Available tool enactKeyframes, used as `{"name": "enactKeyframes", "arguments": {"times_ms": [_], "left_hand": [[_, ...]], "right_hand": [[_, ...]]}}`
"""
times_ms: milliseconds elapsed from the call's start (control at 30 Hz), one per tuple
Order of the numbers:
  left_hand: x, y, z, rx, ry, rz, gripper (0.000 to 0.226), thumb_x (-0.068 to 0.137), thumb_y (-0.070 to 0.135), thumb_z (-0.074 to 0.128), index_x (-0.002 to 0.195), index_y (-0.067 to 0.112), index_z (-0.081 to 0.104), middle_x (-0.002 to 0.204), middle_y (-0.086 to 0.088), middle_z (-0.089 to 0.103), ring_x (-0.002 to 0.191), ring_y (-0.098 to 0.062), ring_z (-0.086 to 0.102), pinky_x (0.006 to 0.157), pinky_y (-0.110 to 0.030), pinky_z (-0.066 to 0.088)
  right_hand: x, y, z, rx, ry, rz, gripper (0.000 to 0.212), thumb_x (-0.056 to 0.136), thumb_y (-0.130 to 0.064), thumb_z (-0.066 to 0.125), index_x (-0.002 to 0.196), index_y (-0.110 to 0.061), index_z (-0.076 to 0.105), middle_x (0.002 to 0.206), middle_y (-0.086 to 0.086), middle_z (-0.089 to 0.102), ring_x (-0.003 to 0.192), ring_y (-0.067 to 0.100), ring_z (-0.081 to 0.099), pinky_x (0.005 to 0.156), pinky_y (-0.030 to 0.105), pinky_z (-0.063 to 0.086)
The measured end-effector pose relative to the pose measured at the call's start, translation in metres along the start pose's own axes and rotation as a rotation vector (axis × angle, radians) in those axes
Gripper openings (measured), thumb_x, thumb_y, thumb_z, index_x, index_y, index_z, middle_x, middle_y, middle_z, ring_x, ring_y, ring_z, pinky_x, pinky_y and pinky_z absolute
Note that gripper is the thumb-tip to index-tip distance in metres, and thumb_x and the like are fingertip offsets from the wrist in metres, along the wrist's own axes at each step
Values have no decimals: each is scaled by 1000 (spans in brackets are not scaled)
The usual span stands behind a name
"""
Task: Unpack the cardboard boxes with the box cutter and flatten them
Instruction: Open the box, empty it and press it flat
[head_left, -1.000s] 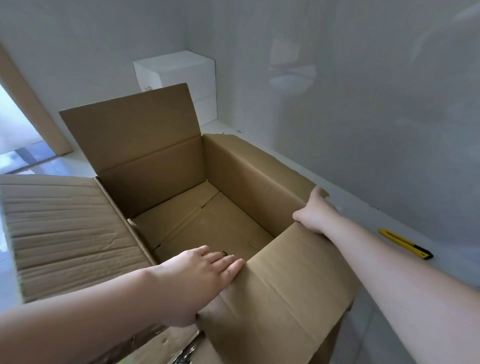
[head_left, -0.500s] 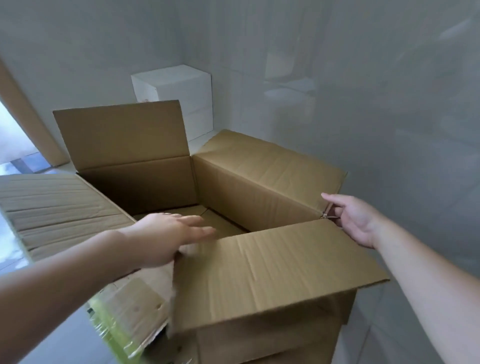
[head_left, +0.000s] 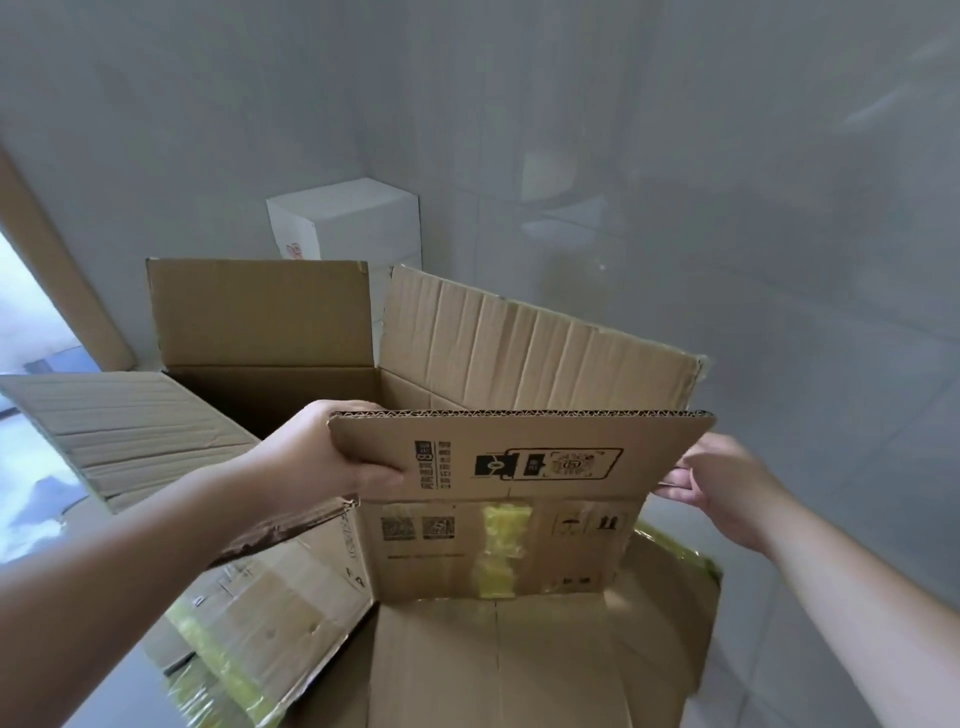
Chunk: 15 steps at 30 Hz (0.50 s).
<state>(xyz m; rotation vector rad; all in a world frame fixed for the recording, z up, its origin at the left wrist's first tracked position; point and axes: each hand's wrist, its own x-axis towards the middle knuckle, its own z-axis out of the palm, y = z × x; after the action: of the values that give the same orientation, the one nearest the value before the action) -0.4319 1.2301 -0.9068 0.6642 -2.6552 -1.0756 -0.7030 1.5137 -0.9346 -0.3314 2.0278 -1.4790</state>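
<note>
Up close, the open cardboard box (head_left: 493, 545) filled the lower middle of the head view, tilted so that its printed outer wall faced the camera. The left hand (head_left: 332, 457) gripped the near flap (head_left: 519, 452) at its left end, thumb curled over the printed face and the other fingers hidden behind the board. The right hand (head_left: 722, 483) was at the flap's right edge, its fingers bent toward the corner and its fingertips touching the cardboard; whether it truly pinched the flap I could not tell. The flap's corrugated top edge ran level between the two hands. Strips of yellowish tape (head_left: 501, 551) ran down the wall below the flap and along the box's lower left side. Three more flaps stood open: one upright at the back (head_left: 260, 312), one ribbed and leaning at the right (head_left: 540, 348), one spread flat to the left (head_left: 130, 431). Behind the box, a white box (head_left: 348, 218) sat in the corner against the pale wall (head_left: 675, 156). The box cutter was not in view.
</note>
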Motion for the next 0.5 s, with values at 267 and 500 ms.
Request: {"name": "enactKeyframes", "arguments": {"times_ms": [267,500], "left_hand": [[10,45,-13,772,203,598,73,69,46,78,132,25,47,116,9,63,108,-14,58,96,-38,47],[14,60,16,849,157,478,55,83,49,62,129,27,43,112,13,59,105,-13,55,92,-30,36]], "right_hand": [[-8,-11,-1,-22,-72,-177,48,89,-55,42,99,-17,70,71,-6,72,59,5,63,67,29,43],[-14,-28,-2,-8,-186,-323,90,51,-81,70,101,-6,68,93,11,73,79,18,69,69,30,51]]}}
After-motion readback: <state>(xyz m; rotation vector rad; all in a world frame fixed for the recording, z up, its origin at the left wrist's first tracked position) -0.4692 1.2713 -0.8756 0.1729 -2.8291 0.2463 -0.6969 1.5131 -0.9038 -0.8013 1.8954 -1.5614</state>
